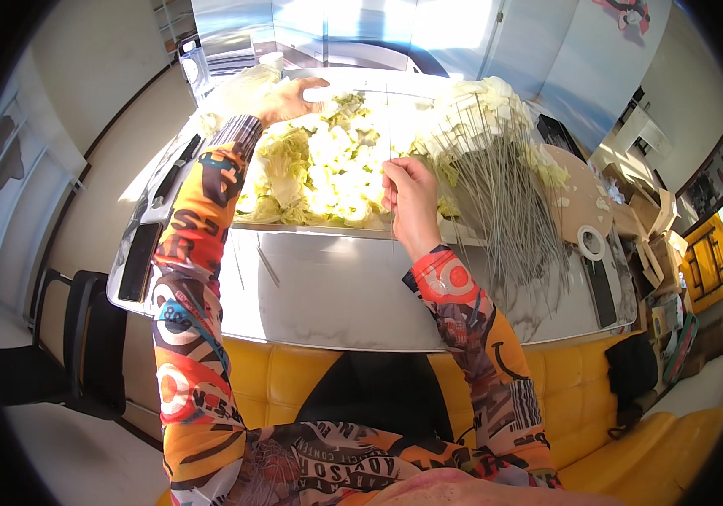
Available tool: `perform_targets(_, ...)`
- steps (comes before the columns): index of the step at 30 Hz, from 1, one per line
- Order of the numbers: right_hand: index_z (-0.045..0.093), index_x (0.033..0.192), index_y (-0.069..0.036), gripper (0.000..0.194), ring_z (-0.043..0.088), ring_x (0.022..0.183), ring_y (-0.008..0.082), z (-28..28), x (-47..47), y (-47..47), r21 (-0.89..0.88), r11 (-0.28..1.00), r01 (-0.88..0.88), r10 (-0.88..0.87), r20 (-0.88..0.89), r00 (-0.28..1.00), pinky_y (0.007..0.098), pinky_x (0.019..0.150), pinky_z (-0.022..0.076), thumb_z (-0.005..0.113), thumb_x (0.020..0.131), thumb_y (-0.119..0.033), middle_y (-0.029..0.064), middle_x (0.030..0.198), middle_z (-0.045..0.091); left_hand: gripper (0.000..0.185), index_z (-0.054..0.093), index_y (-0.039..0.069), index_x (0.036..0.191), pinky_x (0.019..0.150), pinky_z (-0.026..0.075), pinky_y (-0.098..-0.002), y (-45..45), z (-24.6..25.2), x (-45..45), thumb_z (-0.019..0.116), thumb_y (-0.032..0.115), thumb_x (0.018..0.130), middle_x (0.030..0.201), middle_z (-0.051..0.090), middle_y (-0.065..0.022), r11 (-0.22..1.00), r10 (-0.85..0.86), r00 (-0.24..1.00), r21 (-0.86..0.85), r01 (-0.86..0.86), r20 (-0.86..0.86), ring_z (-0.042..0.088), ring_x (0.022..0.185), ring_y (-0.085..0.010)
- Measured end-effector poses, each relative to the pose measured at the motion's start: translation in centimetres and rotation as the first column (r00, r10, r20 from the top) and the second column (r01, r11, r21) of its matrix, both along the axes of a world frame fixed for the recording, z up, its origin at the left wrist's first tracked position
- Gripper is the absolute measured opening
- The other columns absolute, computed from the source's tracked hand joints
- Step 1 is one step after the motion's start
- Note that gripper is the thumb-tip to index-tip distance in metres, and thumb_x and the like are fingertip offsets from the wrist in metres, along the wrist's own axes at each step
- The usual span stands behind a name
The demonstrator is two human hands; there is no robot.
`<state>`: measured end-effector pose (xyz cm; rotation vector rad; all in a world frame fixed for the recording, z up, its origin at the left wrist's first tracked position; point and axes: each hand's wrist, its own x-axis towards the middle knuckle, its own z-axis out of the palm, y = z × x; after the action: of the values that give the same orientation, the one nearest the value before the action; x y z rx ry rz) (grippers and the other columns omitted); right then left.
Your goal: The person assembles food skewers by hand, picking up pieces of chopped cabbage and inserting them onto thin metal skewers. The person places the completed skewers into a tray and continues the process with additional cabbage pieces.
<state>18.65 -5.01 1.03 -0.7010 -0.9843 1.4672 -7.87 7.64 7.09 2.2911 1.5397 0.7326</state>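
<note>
My right hand (409, 196) pinches a thin metal skewer (392, 237), which stands nearly upright over the near side of a metal tray (336, 232). Cut pale-green leaves, apparently Chinese cabbage (285, 171), fill the tray. At its far left, my left hand (289, 101) reaches down to the leaves with thumb and fingers spread. Strong glare hides whether a leaf lies between them. A large fanned bundle of metal skewers (507, 221) lies across the tray's right end, with more cabbage (485, 104) behind and under it.
A few loose skewers (268, 260) lie on the marble-patterned table (336, 297). A phone (140, 262) and a black-handled knife (173, 174) are at left. On the right sit a round board (580, 190), a tape roll (591, 243) and a dark flat device (600, 291). A plastic bottle (195, 69) stands far left.
</note>
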Motion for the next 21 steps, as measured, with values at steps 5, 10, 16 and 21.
perform_targets(5,0.056,0.082,-0.005,0.007,0.038,0.05,0.0032,-0.4,0.3,0.3,0.001,1.0,0.023,-0.023,-0.007,1.0,0.0207,0.043,0.0308,0.057,0.087,-0.01,-0.0009,0.065,0.05,0.089,0.036,0.009,0.138,0.102,0.038,-0.0386,7.5,-1.5,2.7,0.077,0.045,0.067,0.135,0.044,-0.0211,0.999,0.035,0.963,-0.015,-0.04,-0.269,0.044,0.123,-0.0332)
perform_targets(10,0.056,0.084,-0.004,0.007,0.037,0.049,0.0028,-0.3,0.6,0.2,-0.002,0.999,0.033,-0.034,-0.008,0.999,0.0201,0.042,0.0298,0.057,0.088,-0.01,-0.0018,0.064,0.05,0.119,0.019,0.014,0.146,0.108,0.03,-0.0389,10.0,-3.2,6.0,0.083,0.048,0.052,0.141,0.031,-0.0263,0.962,0.087,0.898,-0.198,-0.189,-0.432,0.032,0.132,-0.0357)
perform_targets(16,0.054,0.086,-0.004,0.006,0.035,0.048,0.002,-0.1,0.1,-0.1,-0.016,1.0,0.009,-0.01,-0.014,1.0,0.0197,0.041,0.0281,0.055,0.089,-0.01,-0.0025,0.064,0.048,0.121,0.022,0.015,0.145,0.107,0.033,-0.0354,11.1,-4.5,6.5,0.082,0.053,0.047,0.136,0.028,-0.0366,0.969,0.066,0.89,-0.182,-0.165,-0.451,0.038,0.126,-0.0411)
perform_targets(21,0.055,0.087,-0.005,0.006,0.035,0.048,0.0018,-0.1,0.4,0.0,-0.003,1.0,0.026,-0.026,0.005,1.0,0.0195,0.042,0.0283,0.055,0.089,-0.01,-0.0027,0.064,0.048,0.087,0.042,0.011,0.135,0.096,0.043,-0.035,9.2,-5.2,7.2,0.073,0.04,0.06,0.123,0.053,-0.0231,0.995,0.023,0.915,-0.078,-0.06,-0.404,0.051,0.115,-0.0322)
